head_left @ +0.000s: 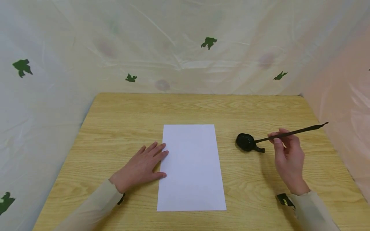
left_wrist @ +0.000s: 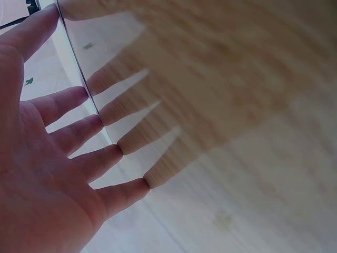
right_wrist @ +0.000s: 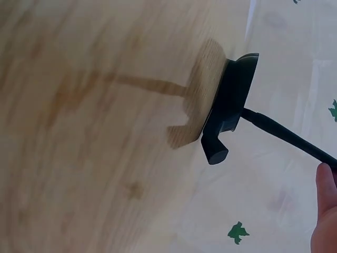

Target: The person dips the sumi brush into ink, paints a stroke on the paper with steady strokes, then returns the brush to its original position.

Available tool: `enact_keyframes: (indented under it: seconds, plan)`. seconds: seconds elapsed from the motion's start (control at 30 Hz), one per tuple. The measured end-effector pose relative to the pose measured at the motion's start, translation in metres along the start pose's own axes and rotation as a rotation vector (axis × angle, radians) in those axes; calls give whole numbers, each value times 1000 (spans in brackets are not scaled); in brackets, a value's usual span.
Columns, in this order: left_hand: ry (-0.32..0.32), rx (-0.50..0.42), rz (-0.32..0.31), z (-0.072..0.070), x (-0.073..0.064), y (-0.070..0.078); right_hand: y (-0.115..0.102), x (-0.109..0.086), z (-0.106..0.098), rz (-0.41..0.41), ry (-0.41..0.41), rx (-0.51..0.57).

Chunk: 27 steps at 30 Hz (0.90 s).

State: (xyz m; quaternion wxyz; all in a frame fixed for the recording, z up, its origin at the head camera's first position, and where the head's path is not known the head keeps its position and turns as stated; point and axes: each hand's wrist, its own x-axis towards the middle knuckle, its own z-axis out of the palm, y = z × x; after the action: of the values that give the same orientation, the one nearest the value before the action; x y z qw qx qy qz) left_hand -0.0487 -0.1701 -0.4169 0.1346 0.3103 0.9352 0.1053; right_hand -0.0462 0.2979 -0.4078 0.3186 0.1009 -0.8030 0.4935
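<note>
A white sheet of paper point(head_left: 191, 170) lies upright on the wooden table. My left hand point(head_left: 141, 169) rests on its left edge, fingers straight and spread; in the left wrist view its fingertips point(left_wrist: 134, 188) touch the glossy tabletop. Between the thumb and fingers of my right hand point(head_left: 290, 160) I pinch a dark writing brush point(head_left: 306, 129), slanted with its looped end up to the right. The brush's lower end is at a small black ink dish point(head_left: 245, 142) with a stubby handle, right of the paper. Its tip is hidden inside the dish point(right_wrist: 237, 89) in the right wrist view.
The wooden tabletop point(head_left: 130, 112) reflects the hands and dish. Pale sheeting point(head_left: 173, 48) with green leaf-like patches hangs behind the table and along both sides. Dark wrist devices point(head_left: 285, 201) sit under both sleeves.
</note>
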Motion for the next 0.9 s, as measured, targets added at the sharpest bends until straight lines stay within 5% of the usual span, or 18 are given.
enact_keyframes:
  seconds: [0.9]
  plan:
    - [11,-1,-1,4,0,1,1,0,-9,-63,2,-81]
